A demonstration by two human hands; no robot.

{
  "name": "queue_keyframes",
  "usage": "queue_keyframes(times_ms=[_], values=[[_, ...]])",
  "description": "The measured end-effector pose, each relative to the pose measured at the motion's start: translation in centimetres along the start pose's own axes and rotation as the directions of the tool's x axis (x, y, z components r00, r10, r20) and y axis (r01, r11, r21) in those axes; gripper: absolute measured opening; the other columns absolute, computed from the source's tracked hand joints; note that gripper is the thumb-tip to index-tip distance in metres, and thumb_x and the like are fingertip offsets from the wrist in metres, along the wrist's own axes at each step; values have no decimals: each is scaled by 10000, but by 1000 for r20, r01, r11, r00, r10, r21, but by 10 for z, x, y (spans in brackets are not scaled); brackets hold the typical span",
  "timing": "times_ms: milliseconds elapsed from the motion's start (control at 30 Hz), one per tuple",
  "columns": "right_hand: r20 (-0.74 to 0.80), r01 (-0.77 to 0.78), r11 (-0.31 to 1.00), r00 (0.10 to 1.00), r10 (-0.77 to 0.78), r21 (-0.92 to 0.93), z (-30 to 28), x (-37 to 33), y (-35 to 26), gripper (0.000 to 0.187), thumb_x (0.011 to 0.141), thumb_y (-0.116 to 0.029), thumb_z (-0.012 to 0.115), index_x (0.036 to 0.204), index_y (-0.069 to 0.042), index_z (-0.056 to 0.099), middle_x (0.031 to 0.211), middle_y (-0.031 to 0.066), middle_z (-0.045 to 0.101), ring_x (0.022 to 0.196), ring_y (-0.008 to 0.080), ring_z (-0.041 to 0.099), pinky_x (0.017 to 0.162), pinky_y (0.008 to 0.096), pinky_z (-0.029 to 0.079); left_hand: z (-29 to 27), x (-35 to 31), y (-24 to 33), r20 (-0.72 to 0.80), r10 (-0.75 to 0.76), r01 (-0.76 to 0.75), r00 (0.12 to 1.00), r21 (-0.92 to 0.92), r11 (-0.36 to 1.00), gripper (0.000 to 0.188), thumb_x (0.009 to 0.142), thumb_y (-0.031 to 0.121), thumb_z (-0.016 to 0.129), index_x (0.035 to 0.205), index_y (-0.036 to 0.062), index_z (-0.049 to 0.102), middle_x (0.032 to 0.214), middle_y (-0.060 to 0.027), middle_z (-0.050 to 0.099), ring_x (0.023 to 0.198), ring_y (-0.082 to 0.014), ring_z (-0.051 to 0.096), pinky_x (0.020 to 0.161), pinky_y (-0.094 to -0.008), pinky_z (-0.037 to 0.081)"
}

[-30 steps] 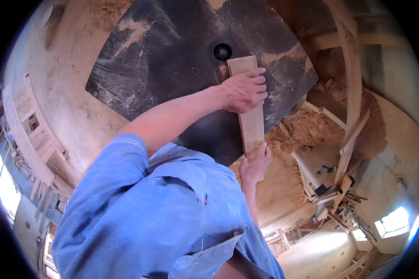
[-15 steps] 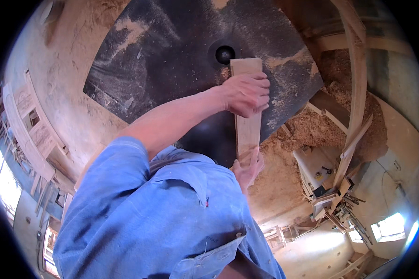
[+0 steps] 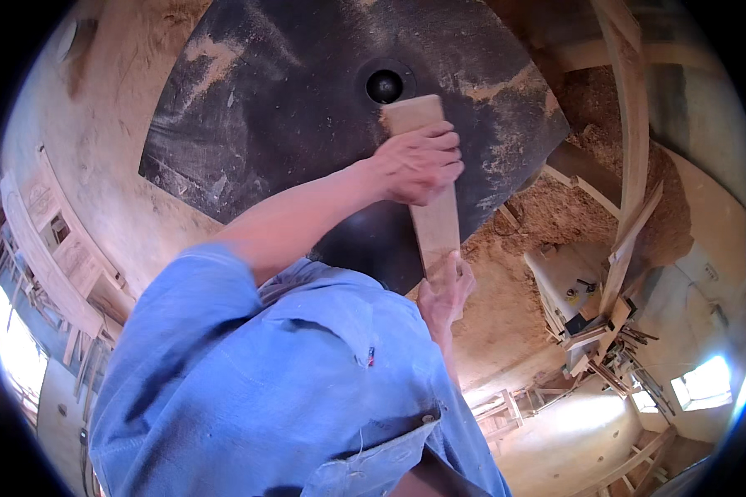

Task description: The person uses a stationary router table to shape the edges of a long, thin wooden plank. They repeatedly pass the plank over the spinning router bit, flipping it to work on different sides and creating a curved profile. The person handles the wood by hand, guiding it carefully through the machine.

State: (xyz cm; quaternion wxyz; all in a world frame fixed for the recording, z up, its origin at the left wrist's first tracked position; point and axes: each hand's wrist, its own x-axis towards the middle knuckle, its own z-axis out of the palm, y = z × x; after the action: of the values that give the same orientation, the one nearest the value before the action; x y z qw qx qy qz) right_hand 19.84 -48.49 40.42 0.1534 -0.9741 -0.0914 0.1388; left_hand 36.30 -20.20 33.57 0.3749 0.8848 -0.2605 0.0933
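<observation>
A pale wooden board [image 3: 436,228] lies on a dark, dust-streaked machine table [image 3: 307,116], its long side running away from me. Its far end, with rounded corners, is close beside a dark round spindle [image 3: 385,86] set in the tabletop; whether they touch I cannot tell. My left hand [image 3: 419,163] is closed over the board near that far end, fingers wrapped across its right edge. At the near end, by the table's front edge, my right hand [image 3: 446,291] grips the board, with its thumb along the wood.
Sawdust lies in patches on the tabletop and in a heap [image 3: 568,207] on the floor to the right. A long wooden beam [image 3: 634,124] stands beyond the table's right side. Offcuts [image 3: 609,344] are piled farther right, and wooden frames [image 3: 62,236] lean at the left.
The board's far end has swung slightly left, so the board is more slanted. Both hands keep their hold on it. The whole view has shifted a little.
</observation>
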Motion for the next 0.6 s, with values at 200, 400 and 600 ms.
queue_keyframes(times_ms=[200, 400, 600], values=[[-2, -51, 998, 999, 51, 24, 8, -2, -17, 911, 720, -5, 768, 1593, -63, 516, 1400, 289, 505, 1293, 491, 476, 1125, 611, 389, -8, 11, -7, -22, 32, -33, 999, -66, 997, 131, 830, 200, 750, 835, 114, 651, 876, -17, 637, 1019, -239, 591, 1089, -389, 457], [-2, -106, 994, 994, 106, 21, 11, -1, -27, 909, 709, 16, 758, 1584, -41, 517, 1384, 293, 500, 1293, 490, 471, 1119, 610, 401, -5, 13, -13, -15, 44, -45, 999, -61, 997, 134, 782, 206, 747, 820, 118, 654, 870, -15, 638, 1007, -225, 592, 1059, -361, 462], [-13, -60, 998, 998, 60, 20, 14, -1, -30, 923, 701, 29, 755, 1587, -70, 517, 1386, 288, 499, 1273, 492, 484, 1101, 609, 420, -14, 7, -17, -1, 33, -33, 999, -46, 998, 134, 759, 190, 744, 809, 116, 645, 881, -16, 642, 1010, -235, 584, 1054, -369, 472]])
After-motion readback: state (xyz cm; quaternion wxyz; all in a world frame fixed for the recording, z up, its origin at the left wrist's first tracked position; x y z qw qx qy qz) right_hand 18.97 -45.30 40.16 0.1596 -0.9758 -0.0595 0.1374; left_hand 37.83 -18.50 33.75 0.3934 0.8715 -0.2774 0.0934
